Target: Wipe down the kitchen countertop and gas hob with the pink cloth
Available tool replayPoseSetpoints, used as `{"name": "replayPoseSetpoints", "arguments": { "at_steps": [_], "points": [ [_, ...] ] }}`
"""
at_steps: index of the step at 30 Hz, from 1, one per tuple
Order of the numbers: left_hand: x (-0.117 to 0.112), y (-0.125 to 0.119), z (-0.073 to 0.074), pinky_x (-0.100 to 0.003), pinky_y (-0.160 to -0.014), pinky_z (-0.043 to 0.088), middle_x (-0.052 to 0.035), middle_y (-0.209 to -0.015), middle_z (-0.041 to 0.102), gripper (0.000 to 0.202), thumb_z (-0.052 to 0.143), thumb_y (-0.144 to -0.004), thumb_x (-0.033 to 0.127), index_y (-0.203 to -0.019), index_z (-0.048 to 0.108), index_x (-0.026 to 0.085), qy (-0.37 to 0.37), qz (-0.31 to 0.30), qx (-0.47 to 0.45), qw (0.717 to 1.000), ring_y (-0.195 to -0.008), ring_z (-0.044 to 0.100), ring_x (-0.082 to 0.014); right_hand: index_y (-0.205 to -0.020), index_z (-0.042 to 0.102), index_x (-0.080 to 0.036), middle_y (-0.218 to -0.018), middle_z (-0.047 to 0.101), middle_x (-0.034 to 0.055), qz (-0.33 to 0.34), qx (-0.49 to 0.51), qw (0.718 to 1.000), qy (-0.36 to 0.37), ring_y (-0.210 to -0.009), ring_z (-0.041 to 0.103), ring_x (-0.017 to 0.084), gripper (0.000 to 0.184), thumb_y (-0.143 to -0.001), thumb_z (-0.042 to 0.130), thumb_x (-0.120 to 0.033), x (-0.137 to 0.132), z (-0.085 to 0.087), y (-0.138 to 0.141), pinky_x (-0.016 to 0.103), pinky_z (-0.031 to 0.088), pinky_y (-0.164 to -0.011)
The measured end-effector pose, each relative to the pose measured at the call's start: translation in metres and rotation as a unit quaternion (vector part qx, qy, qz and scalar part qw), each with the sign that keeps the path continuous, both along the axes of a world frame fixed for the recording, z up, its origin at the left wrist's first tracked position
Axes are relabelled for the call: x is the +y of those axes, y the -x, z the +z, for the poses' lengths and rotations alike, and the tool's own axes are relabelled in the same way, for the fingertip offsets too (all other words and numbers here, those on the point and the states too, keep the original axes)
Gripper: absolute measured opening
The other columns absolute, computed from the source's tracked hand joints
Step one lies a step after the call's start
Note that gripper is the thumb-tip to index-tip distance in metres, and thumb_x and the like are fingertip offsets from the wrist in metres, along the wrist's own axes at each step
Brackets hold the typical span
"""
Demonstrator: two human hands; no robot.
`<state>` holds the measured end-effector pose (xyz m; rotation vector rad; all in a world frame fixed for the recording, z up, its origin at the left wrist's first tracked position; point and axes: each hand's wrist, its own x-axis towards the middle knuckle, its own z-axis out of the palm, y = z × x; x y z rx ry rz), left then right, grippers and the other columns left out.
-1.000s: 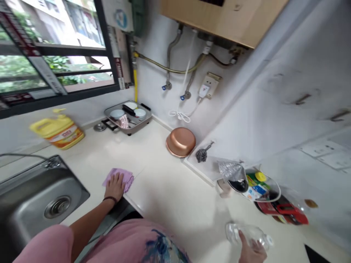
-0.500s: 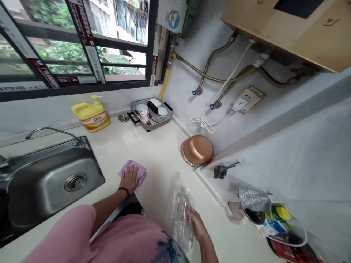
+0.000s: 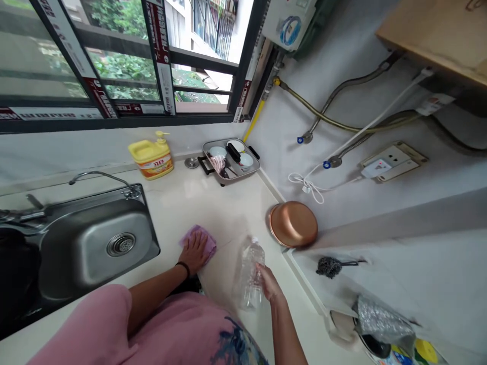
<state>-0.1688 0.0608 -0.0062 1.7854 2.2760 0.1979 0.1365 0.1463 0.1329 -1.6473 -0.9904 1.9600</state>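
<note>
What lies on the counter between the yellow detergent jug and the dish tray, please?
One small round metal disc, perhaps a sink stopper, on the counter; the head view shows it.

Bottle point(image 3: 251, 276): clear thin plastic, glossy. Cloth point(image 3: 203, 238): pink, soft, matt fabric. Counter point(image 3: 213, 203): cream, smooth, glossy, stone-like. Sink point(image 3: 76, 253): brushed steel, satin sheen. Bowl point(image 3: 293, 224): copper-toned metal, polished. Scourer point(image 3: 329, 266): rough steel wire mesh. Jug point(image 3: 151, 158): yellow plastic, slightly glossy. Tray point(image 3: 207, 148): shiny metal, black plastic handles. Hoses point(image 3: 342, 86): ribbed metal. Wall point(image 3: 342, 45): white, matt.
</note>
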Motion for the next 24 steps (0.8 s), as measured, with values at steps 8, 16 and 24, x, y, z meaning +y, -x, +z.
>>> {"name": "replayPoseSetpoints", "arguments": {
  "at_steps": [8,16,24],
  "points": [
    [0.035,0.0,-0.002,-0.059,-0.127,0.005,-0.0177,-0.173,0.016,0.076,0.037,-0.098,0.052,-0.163,0.03,0.014,0.008,-0.04,-0.033,0.999,-0.161,0.001,-0.0383,-0.125,0.062,-0.025,-0.114,0.074,0.0048,-0.1,-0.136,0.969,-0.178,-0.11,0.066,0.029,0.084,-0.051,0.093,-0.047,-0.069,-0.014,-0.061,0.037,0.053,-0.094],
    [0.131,-0.024,0.004,-0.061,-0.126,0.003,-0.0205,-0.174,0.007,0.077,0.035,-0.1,0.049,-0.165,0.022,0.01,0.017,-0.064,-0.057,0.996,-0.16,-0.005,-0.0402,-0.142,0.057,-0.026,-0.128,0.072,0.0057,-0.219,-0.217,0.937,-0.165,-0.123,0.063,0.031,0.093,-0.058,0.088,-0.054,-0.15,-0.011,-0.115,0.039,0.051,-0.102],
    [0.128,-0.037,0.005,-0.058,-0.127,0.002,-0.0192,-0.174,0.008,0.075,0.039,-0.098,0.045,-0.164,0.024,0.011,0.005,-0.093,-0.058,0.994,-0.161,-0.004,-0.0381,-0.118,0.073,-0.017,-0.092,0.076,0.0049,-0.05,-0.081,0.995,-0.006,-0.083,0.066,0.022,0.07,-0.064,0.085,-0.06,-0.1,-0.001,-0.076,0.034,0.052,-0.075]
  ]
}}
